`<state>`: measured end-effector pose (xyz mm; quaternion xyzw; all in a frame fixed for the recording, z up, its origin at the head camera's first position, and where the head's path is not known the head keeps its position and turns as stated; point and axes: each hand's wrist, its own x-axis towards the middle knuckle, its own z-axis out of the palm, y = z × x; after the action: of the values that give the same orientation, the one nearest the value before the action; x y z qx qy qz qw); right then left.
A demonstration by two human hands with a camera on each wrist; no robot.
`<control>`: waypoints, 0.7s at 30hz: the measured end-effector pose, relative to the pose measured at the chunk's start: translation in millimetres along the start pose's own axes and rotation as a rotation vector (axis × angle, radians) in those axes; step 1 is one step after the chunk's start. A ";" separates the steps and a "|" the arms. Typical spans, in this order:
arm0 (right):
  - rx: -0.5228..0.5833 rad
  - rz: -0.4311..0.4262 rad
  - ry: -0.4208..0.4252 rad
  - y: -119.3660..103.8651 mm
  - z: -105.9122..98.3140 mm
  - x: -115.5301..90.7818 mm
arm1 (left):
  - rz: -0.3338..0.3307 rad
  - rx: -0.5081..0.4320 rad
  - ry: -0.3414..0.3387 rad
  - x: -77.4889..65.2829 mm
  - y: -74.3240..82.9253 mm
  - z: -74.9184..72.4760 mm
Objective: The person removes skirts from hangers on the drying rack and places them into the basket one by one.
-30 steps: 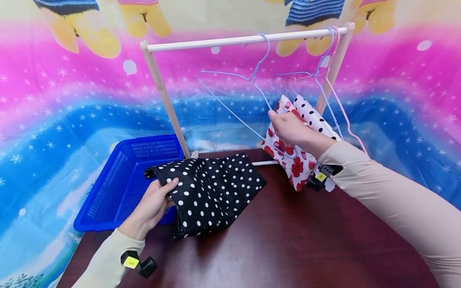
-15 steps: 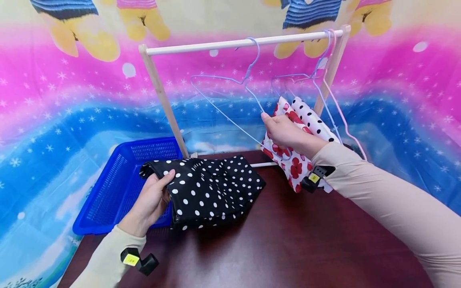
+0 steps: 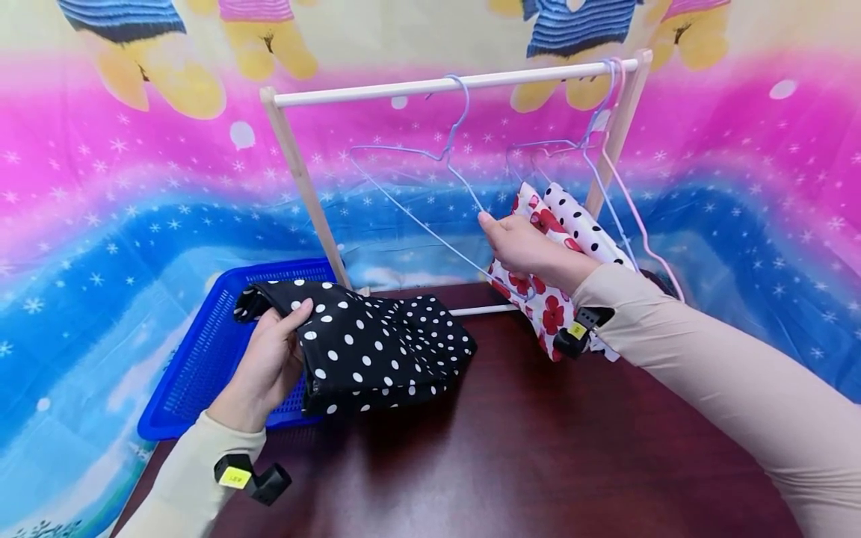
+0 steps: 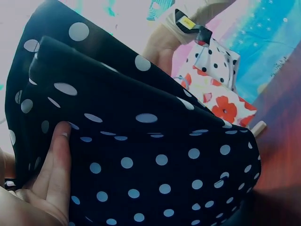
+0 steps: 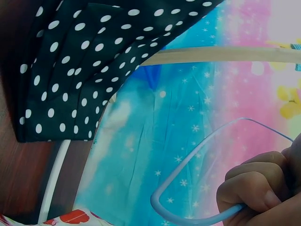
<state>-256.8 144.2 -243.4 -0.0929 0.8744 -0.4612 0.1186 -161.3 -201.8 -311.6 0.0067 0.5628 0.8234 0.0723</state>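
Note:
In the head view a folded black cloth garment with white dots point(image 3: 383, 351) hangs over the table's left half. My left hand point(image 3: 262, 366) holds its left end, thumb on top and the other fingers underneath, mostly hidden. The left wrist view shows fingers point(image 4: 59, 165) against the inner side of the fold. My right hand point(image 3: 525, 243) grips a light blue wire hanger point(image 3: 467, 101) by its right side, while the hanger's hook sits over the rail. Curled fingers point(image 5: 254, 183) wrap the wire in the right wrist view. Garment and hanger are apart.
A wooden rack with a white rail point(image 3: 377, 91) stands at the back. Red-flowered cloth point(image 3: 553, 314) and white cloth with black dots point(image 3: 585, 228) hang at its right end, beside blue and pink hangers point(image 3: 642, 224). A blue basket point(image 3: 175, 403) stands at left on the dark table point(image 3: 538, 448).
My right hand has moved left, and the blue hanger has slid left along the rail with it. My left hand has shifted slightly left and up with the dotted garment.

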 end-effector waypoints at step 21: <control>-0.060 -0.015 -0.012 -7.4 9.2 8.0 | 0.148 -0.045 -0.014 -13.9 45.1 -1.9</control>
<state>-261.3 130.7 -243.2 -0.1059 0.8865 -0.4349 0.1177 -152.7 -221.3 -269.5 0.0521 0.5414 0.8390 0.0153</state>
